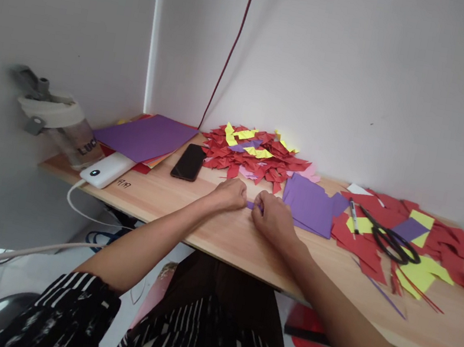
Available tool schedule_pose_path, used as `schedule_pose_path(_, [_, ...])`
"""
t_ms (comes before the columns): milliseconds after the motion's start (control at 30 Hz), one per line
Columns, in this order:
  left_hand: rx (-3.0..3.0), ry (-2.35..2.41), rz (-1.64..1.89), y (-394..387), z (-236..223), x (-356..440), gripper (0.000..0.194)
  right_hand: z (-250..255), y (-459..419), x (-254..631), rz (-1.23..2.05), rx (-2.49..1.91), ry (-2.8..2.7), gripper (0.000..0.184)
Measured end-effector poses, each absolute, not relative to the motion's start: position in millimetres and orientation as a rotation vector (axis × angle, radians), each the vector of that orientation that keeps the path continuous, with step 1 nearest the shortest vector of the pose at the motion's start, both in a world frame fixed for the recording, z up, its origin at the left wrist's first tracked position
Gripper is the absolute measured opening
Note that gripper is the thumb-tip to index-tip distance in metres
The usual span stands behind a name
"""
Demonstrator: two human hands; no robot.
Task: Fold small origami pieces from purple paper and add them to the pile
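My left hand [231,193] and my right hand [271,216] meet over the wooden table [189,214], both pinching a small purple paper piece [250,205] between their fingertips. Most of that piece is hidden by my fingers. Just behind my hands lies a heap of folded red, yellow and purple paper pieces [257,155]. A stack of purple paper squares [310,202] sits right of my right hand.
A black phone [190,161] and a white power bank [107,169] lie at the left, beside large purple sheets [145,135]. Black scissors [391,240], a pen [353,215] and red and yellow paper scraps [424,255] cover the right side. A clear bottle [66,129] stands at the far left edge.
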State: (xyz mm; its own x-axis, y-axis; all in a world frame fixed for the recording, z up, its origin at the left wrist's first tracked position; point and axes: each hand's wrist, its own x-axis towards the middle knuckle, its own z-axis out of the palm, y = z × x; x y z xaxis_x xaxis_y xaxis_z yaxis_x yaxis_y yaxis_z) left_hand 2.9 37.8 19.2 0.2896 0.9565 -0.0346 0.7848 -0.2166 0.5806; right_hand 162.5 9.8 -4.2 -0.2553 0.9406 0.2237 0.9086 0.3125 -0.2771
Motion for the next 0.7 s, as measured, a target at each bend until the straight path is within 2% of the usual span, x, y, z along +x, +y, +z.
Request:
schedule_pose_path(200, [2.111,1.540,0.457,37.8,18.0,1.8,0.007,-5.8,9.8,163.2,0.122,-1.645,-2.245,0.009])
schedule_pose_path(333, [2.159,1.580,0.439,36.9,15.7,5.2,0.017,-6.0,9.9,161.3,0.097,-1.635,-2.243,0.009])
schedule_pose_path(533, [2.181,1.622,0.442,34.1,14.5,7.9,0.011,-5.9,10.6,161.0,0.101,-1.661,-2.237,0.008])
schedule_pose_path(700, [2.176,1.604,0.421,36.9,15.1,5.3,0.007,-8.6,10.4,164.8,0.138,-1.618,-2.227,0.016])
